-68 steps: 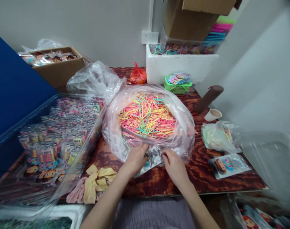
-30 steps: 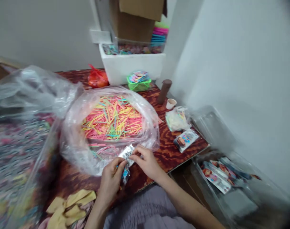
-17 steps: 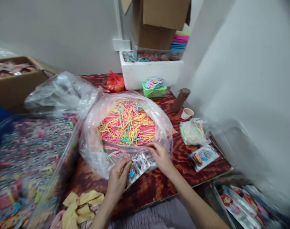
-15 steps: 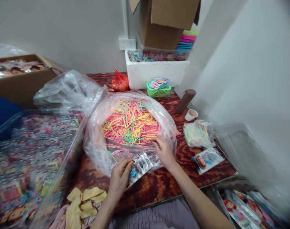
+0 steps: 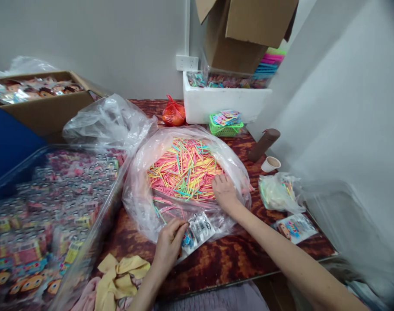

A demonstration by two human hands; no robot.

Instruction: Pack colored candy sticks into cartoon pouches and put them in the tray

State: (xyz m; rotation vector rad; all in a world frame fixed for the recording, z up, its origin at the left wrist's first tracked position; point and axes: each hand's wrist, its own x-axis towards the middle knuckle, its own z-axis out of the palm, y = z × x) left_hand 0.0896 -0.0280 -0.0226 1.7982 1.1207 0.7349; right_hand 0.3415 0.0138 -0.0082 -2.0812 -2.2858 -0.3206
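A clear plastic bag stands wide open on the table, full of thin pink, yellow, green and blue sticks. At the right edge of that pile is my right hand, its fingers bent down on the sticks; the fingertips are hidden, and I cannot make out what they grip. My left hand pinches the left end of a silver foil packet with a blue print, in front of the bag's near rim.
At left a clear bin holds many wrapped packets, with a carton behind. A white foam box, green basket, brown bottle and paper cup stand beyond. Another packet lies at right.
My right hand has moved farther onto the sticks, its fingers now bent over them. My left hand keeps its pinch on the packet. The whole view has shifted, so things appear farther right.
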